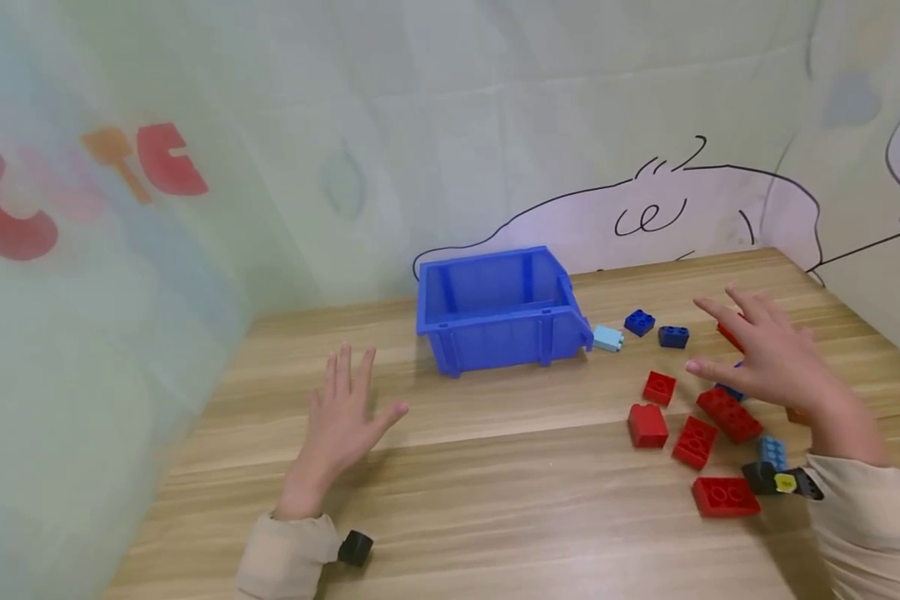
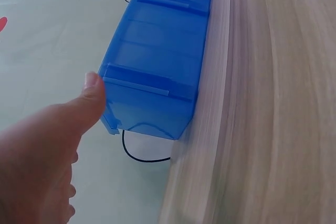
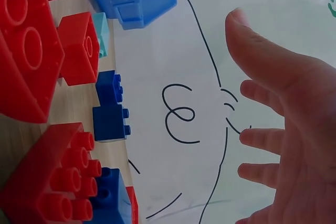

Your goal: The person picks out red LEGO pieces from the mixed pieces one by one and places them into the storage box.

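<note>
My left hand is spread with nothing in it, over the wooden table to the left of a blue bin. In the left wrist view its thumb overlaps the edge of the bin, though the head view shows a space between them. My right hand, fingers spread and holding nothing, hovers above loose building bricks. Below and beside it lie a large red brick, a smaller red brick and a dark blue brick. The hand partly hides another red brick and a blue one.
Several more bricks lie on the right of the table, among them a light blue brick against the bin's right end and a red brick near my right cuff. A printed cloth hangs behind and to the left.
</note>
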`<state>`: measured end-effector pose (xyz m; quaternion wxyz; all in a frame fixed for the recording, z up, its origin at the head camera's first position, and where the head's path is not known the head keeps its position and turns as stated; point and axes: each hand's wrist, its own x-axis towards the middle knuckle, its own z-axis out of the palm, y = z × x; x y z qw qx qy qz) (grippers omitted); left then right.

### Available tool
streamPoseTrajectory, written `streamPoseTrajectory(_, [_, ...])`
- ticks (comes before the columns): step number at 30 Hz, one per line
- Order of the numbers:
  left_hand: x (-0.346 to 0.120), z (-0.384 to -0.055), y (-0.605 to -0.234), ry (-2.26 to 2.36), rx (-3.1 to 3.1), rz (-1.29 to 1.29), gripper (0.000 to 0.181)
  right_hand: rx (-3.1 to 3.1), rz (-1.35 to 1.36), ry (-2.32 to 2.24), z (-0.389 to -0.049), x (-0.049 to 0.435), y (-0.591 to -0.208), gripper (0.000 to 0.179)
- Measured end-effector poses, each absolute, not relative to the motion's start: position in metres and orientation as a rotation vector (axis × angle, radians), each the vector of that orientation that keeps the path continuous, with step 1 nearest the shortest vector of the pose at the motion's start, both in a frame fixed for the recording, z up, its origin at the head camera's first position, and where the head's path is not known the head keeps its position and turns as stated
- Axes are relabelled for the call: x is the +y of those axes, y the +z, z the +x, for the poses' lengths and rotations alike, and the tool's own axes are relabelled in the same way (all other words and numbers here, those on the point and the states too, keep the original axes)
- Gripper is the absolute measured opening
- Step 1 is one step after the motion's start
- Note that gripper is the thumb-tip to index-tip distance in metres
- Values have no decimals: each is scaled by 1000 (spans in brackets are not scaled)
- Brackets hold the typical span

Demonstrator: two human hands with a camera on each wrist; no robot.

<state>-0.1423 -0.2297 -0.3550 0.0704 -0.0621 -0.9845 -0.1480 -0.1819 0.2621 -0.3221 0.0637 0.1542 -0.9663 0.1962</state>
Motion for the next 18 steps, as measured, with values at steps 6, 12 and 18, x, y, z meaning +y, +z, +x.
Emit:
streamPoseTrajectory(6, [-233, -148, -357, -698, -2873, -252, 82, -2868, 561, 768, -186, 260, -326, 83])
streamPoseTrajectory(12, [-234, -151, -353, -959, -2797, -268, 79, -2842, 610, 883, -191, 256, -329, 78])
streamPoseTrajectory(18, [-233, -153, -350, -1043, -2778, -261, 77, -2769, 672, 950, -193, 252, -330, 71])
